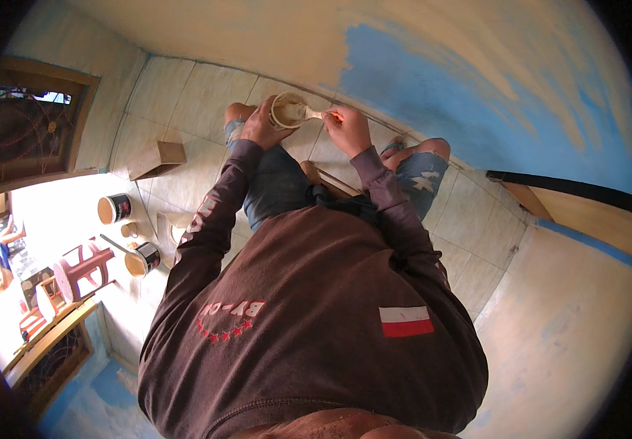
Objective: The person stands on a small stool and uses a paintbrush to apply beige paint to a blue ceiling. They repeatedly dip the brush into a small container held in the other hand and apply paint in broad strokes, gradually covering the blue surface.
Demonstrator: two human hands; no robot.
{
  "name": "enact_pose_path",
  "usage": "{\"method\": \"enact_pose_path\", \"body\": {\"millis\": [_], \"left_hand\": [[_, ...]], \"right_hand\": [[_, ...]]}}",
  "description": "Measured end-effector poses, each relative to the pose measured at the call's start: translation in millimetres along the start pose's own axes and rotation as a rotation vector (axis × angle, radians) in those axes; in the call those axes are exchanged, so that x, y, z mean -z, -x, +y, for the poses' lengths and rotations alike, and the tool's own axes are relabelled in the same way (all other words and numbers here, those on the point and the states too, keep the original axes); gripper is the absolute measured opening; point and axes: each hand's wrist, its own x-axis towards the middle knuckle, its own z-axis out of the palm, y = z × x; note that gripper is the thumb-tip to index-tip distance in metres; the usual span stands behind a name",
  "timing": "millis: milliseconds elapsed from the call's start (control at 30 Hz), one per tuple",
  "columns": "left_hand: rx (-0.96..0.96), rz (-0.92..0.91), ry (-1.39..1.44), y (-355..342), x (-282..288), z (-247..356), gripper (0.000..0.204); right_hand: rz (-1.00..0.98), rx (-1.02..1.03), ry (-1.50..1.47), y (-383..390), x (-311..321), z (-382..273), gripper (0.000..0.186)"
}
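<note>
My left hand [261, 124] is closed round the side of a small pale tub [283, 99] with cream-coloured contents, held above the floor between my knees. From the right, my right hand [346, 132] grips the handle of a pale paintbrush [314, 115], whose head is inside the tub, partly hidden by its contents or rim. Beneath me, between my legs, part of a wooden seat [334, 183] shows.
Ahead rises a beige wall [404, 62] patched with blue paint, meeting the tiled floor [191, 95]. At left are a wooden box [158, 159], two paint buckets [114, 209] [142, 259] and a pink plastic chair [81, 272] by a bright doorway.
</note>
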Motion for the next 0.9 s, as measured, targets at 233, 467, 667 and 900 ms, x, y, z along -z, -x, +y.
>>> {"method": "enact_pose_path", "body": {"millis": [233, 467, 667, 900], "left_hand": [[-0.008, 0.079, -0.004, 3, -5, -4, 0.088], [0.076, 0.147, 0.118, -1, 1, 8, 0.085], [0.037, 0.208, 0.214, -31, 5, 39, 0.082], [-0.012, 0.228, 0.208, -108, 3, 64, 0.086]], "right_hand": [[-0.187, -0.161, -0.172, 12, 14, 15, 0.026], [-0.169, -0.411, -0.652, 21, 20, 25, 0.025], [-0.084, -0.439, -0.708, 15, 39, 22, 0.02], [0.086, -0.356, -0.835, -27, 81, 8, 0.024]]}}
